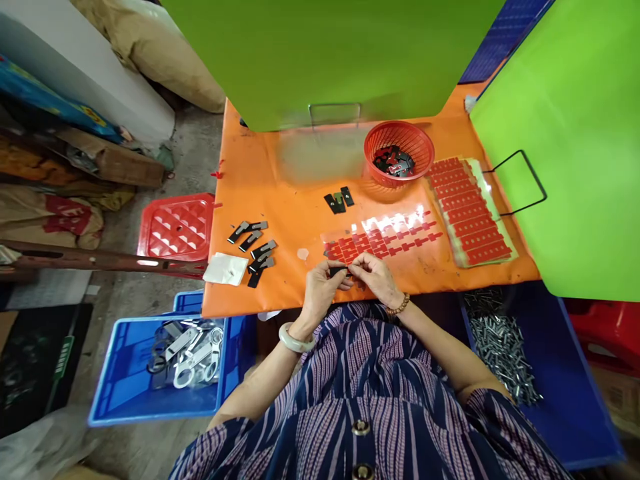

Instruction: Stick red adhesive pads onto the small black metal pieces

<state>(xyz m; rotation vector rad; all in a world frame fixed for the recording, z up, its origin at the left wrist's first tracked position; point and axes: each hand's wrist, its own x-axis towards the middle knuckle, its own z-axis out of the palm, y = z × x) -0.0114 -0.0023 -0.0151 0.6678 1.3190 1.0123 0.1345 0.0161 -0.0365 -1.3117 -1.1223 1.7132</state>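
Near the front edge of the orange table, my left hand (323, 287) is closed on a small flat black piece (338, 271). My right hand (377, 279) meets it with thumb and forefinger pinched at the piece's right end; whatever lies between those fingertips is too small to make out. Just beyond both hands lies a clear sheet of red stickers (385, 239). Three black pieces (339, 200) are grouped farther back. Several black-and-grey pieces (255, 247) are scattered at the left, beside a white square pad (226, 269).
A red basket (424, 143) holds black and red pieces. Stacked red sticker sheets (470, 217) lie at the right. Green panels (330, 60) stand at the back and right. Blue bins (107, 373) of metal parts flank the table, with a red stool (176, 227) at the left.
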